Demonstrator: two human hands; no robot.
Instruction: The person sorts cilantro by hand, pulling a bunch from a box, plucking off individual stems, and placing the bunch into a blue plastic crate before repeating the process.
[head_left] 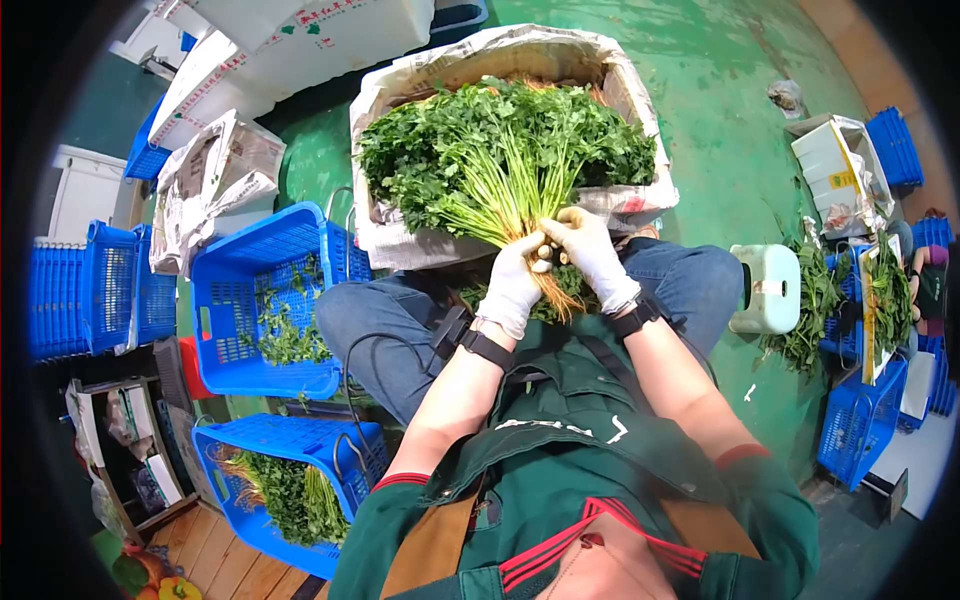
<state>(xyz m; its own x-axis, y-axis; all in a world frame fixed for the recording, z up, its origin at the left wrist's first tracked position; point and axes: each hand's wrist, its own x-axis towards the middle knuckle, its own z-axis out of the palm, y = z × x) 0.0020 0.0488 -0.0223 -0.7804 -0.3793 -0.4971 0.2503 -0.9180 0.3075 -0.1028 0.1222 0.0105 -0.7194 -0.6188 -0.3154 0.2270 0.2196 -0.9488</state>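
1. Two hands, both in white gloves. The left hand (512,288) and the right hand (592,255) are each closed tight around the stems of one bunch (515,195) of leafy greens, and the hands touch each other there
2. The bunch is held above the person's lap, roots toward the body. Its leaves fan out over the box (640,200), and I cannot tell where they end and the box's own greens begin
3. One box, lined with newspaper and heaped with greens, stands on the green floor (720,100) right in front of the knees
4. Two black bands (487,350), one on each wrist
5. Two blue crates stand just left of the person. The upper crate (225,290) holds a few loose sprigs, and the lower crate (290,432) holds bundled greens with roots
6. More blue crates are stacked at far left (110,285) and far right (860,420); their number is unclear
7. One heap of newspaper (215,175) lies beside the upper crate, with two white foam boxes (300,45) behind it
8. One white tub (765,290) is near the right knee, with loose greens (805,320) just beside it
9. The gloves hide the middle of the stems, and the bunch covers the box's near rim
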